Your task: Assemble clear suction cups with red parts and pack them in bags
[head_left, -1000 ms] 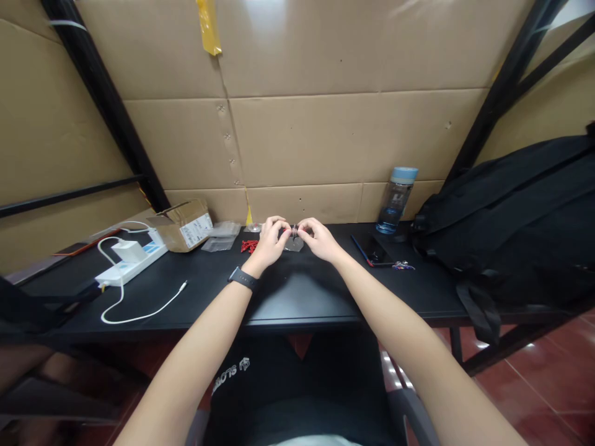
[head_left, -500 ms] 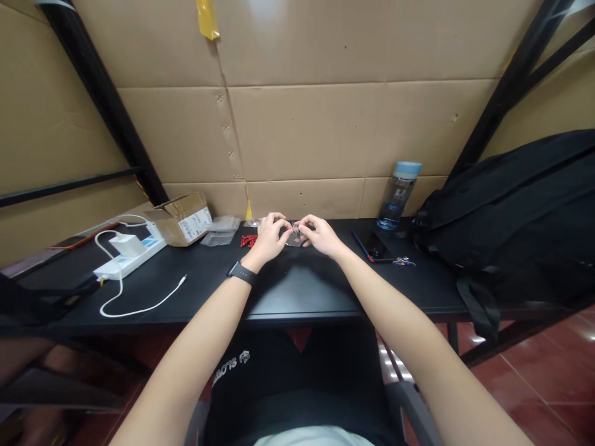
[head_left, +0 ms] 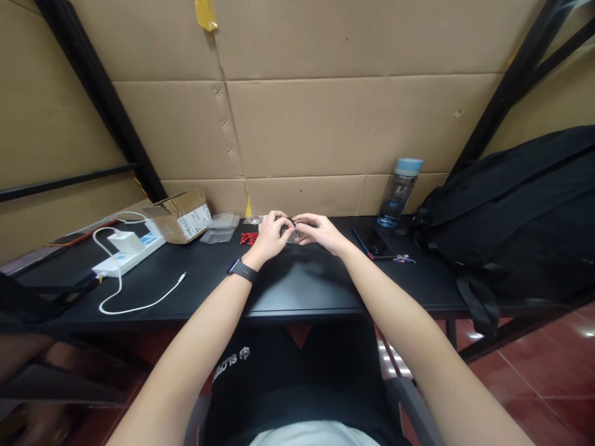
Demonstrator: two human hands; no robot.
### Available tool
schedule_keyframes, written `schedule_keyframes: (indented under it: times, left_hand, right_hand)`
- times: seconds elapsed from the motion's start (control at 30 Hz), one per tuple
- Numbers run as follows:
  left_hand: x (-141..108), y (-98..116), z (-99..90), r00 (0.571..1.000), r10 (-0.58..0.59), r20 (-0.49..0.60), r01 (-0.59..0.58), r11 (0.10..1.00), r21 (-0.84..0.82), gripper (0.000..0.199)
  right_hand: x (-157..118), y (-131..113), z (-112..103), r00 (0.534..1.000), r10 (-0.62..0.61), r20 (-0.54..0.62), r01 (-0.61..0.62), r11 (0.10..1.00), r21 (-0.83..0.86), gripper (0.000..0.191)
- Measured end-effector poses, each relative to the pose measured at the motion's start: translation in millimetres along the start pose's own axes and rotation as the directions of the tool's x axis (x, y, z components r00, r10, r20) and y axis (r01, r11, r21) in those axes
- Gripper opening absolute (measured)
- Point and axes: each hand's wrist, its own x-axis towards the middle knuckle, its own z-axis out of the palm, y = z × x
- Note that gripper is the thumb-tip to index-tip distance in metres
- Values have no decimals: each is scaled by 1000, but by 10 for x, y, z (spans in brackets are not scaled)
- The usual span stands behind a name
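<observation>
Head view: just right of the loose heap of small, glossy red pieces (head_left: 248,238), the left hand (head_left: 269,238) and the right hand (head_left: 320,232) meet over the smooth black table (head_left: 307,285). The small item (head_left: 296,228) is between their fingertips, right of the heap; it looks thin with a metallic glint, too small to identify. The left thumb and forefinger are pinched on it; the right fingers bend around its other side, and whether they grip it I cannot tell. A dark, matte watch (head_left: 242,270) circles the left wrist.

Left of the heap lie thin, crinkled clear plastic bags (head_left: 220,230); farther left, a dented, open-topped cardboard box (head_left: 174,217), then a long white plastic power strip (head_left: 136,257) and a slender, curving white cable (head_left: 134,313). Well to its right are a flat, dark phone (head_left: 379,243), a transparent cylindrical bottle (head_left: 395,201) with a blue lid, and a bulky black fabric backpack (head_left: 511,217). Behind it rises a creased cardboard wall (head_left: 297,130).

Compared with half a second ago, the right fingers reach out straighter and less curled, and the table appears slightly higher in view; the red heap looks unchanged.

White letters beginning "SLO" show on the black cloth (head_left: 297,371) nearer the wearer than the heap. The box's white label (head_left: 194,221) carries print too small to read, and the bottle's pale marking is unclear.
</observation>
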Motion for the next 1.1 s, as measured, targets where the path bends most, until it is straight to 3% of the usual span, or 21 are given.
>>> schedule_keyframes:
  times: [0.2, 0.33, 0.47, 0.6, 0.7, 0.87, 0.97, 1.1]
  left_hand:
    - [9, -46, 78, 999, -41, 30, 45, 989, -139, 24]
    - [-35, -72, 230, 967, -80, 243, 102, 992, -80, 45]
    - [-91, -28, 350, 907, -53, 418, 12, 995, 101, 65]
    - [-122, 58, 378, 912, -9, 410, -85, 974, 209, 59]
    - [-141, 81, 339, 892, 21, 452, -128, 970, 207, 51]
    - [-140, 51, 135, 812, 24, 584, -135, 980, 148, 49]
    - [-108, 43, 1, 759, 46, 650, -132, 988, 85, 48]
    - [-72, 50, -85, 695, 45, 717, -134, 989, 68, 50]
  right_hand:
    - [8, -18, -115, 993, -96, -63, 78, 967, -244, 43]
    - [34, -9, -347, 962, -243, -129, 117, 785, -608, 39]
    - [28, 7, -521, 955, -267, -130, 95, 689, -718, 39]
    - [-8, -33, -560, 971, -208, -122, 55, 685, -727, 45]
    - [-38, -92, -557, 982, -152, -108, 13, 633, -774, 49]
    - [-91, -193, -552, 1000, 2, -12, -12, 509, -861, 34]
    - [-121, -248, -515, 988, 134, 77, 6, 464, -886, 29]
    - [-122, -261, -425, 968, 208, 141, 43, 414, -909, 29]
